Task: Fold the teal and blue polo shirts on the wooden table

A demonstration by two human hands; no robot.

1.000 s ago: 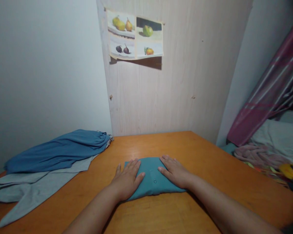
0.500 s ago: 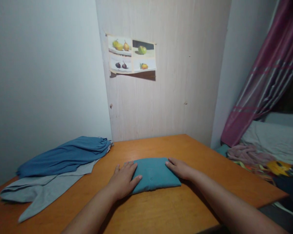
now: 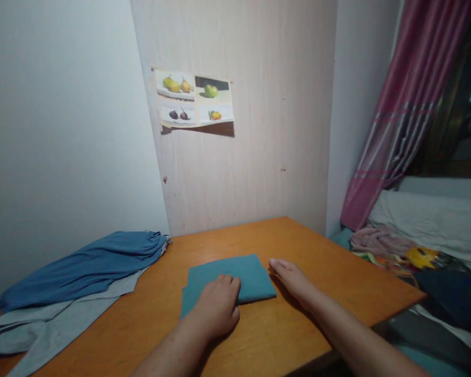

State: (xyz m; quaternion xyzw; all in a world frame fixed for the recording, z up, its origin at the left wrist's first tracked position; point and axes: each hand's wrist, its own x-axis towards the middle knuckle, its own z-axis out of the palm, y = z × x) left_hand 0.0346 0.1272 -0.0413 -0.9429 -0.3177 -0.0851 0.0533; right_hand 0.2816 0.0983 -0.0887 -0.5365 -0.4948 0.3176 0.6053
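A folded teal garment (image 3: pixel 235 264) lies flat on the orange wooden table (image 3: pixel 251 345) in front of me. Over its front edge sits my left hand (image 3: pixel 222 301), fingers curled on top and thumb low at the near side, closed on the fabric. The hand covers part of the garment's front left. Just off the right edge of the garment is my right hand (image 3: pixel 288 272), its fingers curled together. No fabric shows in that hand, and a small gap separates it from the garment.
A blue garment (image 3: pixel 90 262) and a light grey one (image 3: pixel 78 314) lie at the table's left. A fruit picture sheet (image 3: pixel 194 99) hangs on the wall panel. To the right are a pink curtain (image 3: pixel 377 141) and a heap of cloths (image 3: pixel 380 241) beyond the table edge.
My left hand has moved right from the garment's left side to its front edge and curled. My right hand has come off the right side. The view has turned slightly right.
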